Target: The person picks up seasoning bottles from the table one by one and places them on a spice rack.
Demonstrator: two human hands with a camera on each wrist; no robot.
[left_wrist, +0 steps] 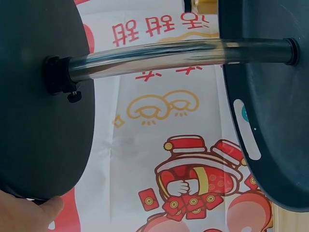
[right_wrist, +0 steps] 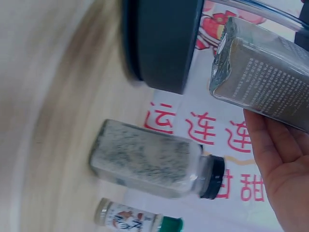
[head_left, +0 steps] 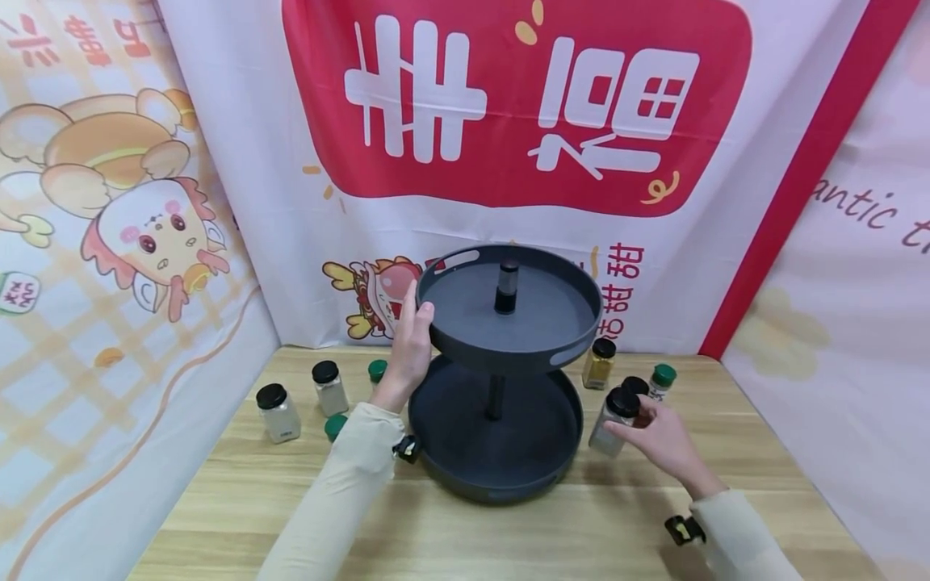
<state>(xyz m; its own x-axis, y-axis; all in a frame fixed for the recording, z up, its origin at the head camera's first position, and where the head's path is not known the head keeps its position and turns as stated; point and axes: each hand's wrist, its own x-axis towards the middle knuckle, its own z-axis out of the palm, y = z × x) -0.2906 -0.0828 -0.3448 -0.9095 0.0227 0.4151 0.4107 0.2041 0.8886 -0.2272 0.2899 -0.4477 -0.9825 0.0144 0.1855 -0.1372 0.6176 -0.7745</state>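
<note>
A dark grey two-tier round tray stand (head_left: 501, 476) stands on the table, its upper tray (head_left: 552, 303) carried on a central post. My left hand (head_left: 412, 343) rests against the left outside of the upper tray's rim, fingers pointing up and the thumb at the edge. My right hand (head_left: 664, 440) holds a clear square spice jar (right_wrist: 270, 77) with a black lid and greyish contents, to the right of the stand. In the right wrist view its base is lifted, near the lower tray. Another black-lidded spice jar (right_wrist: 145, 157) stands just behind it.
A small green-capped shaker (head_left: 661, 379) and a jar with yellow contents (head_left: 598, 367) stand at the back right. On the left are black-lidded jars (head_left: 279, 415) and green-capped shakers (head_left: 336, 426), partly hidden by my left arm. Printed cloth (head_left: 508, 186) hangs behind the wooden table.
</note>
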